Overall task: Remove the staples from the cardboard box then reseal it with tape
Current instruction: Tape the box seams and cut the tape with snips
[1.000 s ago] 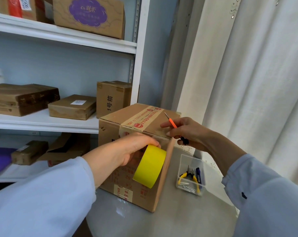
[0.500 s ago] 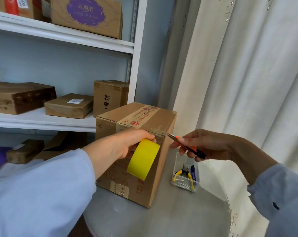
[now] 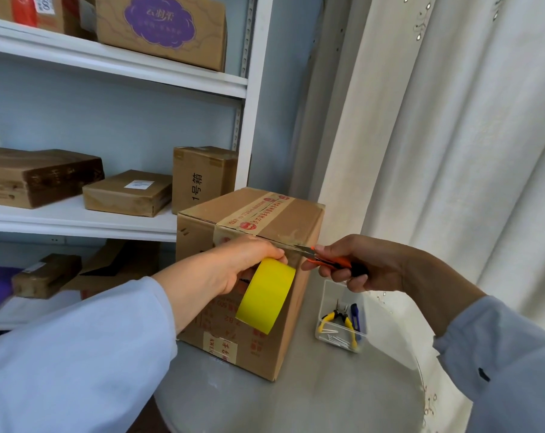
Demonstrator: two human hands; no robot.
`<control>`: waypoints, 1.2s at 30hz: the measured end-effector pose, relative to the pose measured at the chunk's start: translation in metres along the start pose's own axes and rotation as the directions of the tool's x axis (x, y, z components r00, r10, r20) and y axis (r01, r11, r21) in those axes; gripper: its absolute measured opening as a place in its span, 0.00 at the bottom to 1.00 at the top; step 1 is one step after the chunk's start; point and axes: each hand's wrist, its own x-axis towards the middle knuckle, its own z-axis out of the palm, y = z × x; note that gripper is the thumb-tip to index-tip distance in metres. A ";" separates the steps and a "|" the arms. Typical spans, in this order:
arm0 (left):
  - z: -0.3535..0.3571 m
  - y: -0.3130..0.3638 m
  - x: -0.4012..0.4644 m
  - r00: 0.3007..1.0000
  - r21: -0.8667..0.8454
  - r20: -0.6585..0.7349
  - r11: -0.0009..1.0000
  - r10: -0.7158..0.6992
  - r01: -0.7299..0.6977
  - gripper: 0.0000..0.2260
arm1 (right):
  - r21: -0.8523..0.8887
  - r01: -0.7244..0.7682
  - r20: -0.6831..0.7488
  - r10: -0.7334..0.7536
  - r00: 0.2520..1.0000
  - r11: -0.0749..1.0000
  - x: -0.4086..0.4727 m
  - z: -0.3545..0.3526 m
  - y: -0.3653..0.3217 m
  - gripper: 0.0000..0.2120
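Your left hand point(image 3: 233, 267) grips yellow tape point(image 3: 265, 295) against the cardboard box point(image 3: 265, 220); your right hand point(image 3: 365, 264) grips scissors point(image 3: 324, 260). Right of the box, a clear tray point(image 3: 324, 307) holds pliers point(image 3: 340, 318) and nails point(image 3: 335, 339).

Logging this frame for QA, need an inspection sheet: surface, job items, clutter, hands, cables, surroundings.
Surface: round grey table, glossy.
Job's things: brown cardboard box upright on the table, printed tape across its top; yellow tape roll held against the box front; orange-handled cutter, tip at the box's top front edge.
Clutter: clear plastic tray right of the box, holding yellow-handled pliers, a blue tool, loose metal pins.
Grippers: left hand grips the roll; right hand grips the cutter.
Cables: nothing seen.
Surroundings: white shelving with cardboard parcels; pale curtain behind.
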 end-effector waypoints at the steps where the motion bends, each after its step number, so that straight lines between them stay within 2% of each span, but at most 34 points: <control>1: 0.000 0.000 0.000 1.000 0.006 -0.004 1.000 0.007 -0.007 0.07 | 0.003 -0.008 -0.006 0.008 1.000 1.000 0.001 0.001 -0.001 0.18; 9: -0.002 -0.003 0.002 1.000 0.044 -0.014 0.999 0.027 -0.026 0.10 | -0.013 -0.051 -0.044 0.050 0.998 0.999 0.001 0.008 -0.008 0.17; 15: 0.000 -0.004 0.000 0.999 0.048 -0.018 0.998 0.040 -0.039 0.11 | -0.051 -0.041 -0.129 0.034 0.991 0.998 0.004 0.018 -0.012 0.12; 20: -0.001 -0.005 -0.001 0.999 0.057 -0.021 0.998 0.041 -0.039 0.11 | -0.145 -0.052 -0.142 0.031 0.989 0.988 -0.006 0.019 -0.018 0.17; 23: -0.001 -0.003 -0.002 0.999 0.046 -0.023 0.998 0.033 -0.032 0.11 | -0.319 -0.008 -0.279 -0.086 0.956 0.948 -0.017 0.017 -0.030 0.16; 25: -0.001 -0.002 -0.005 0.999 0.026 -0.021 0.999 0.029 -0.029 0.10 | -0.398 0.083 -0.393 -0.251 0.885 0.914 -0.017 0.019 -0.036 0.14; 27: 0.000 -0.001 -0.006 0.999 -0.012 -0.013 0.999 0.041 -0.041 0.09 | -0.423 0.182 -0.419 -0.370 0.829 0.887 -0.011 0.029 -0.037 0.13; 31: 0.001 -0.001 -0.009 0.997 -0.059 -0.017 0.995 0.081 -0.082 0.03 | -0.364 0.247 -0.402 -0.391 0.828 0.898 0.010 0.049 -0.027 0.13; 36: -0.007 -0.017 -0.012 0.998 0.023 0.001 0.998 0.059 -0.059 0.07 | -0.321 0.236 -0.425 -0.363 0.830 0.917 0.015 0.050 -0.024 0.14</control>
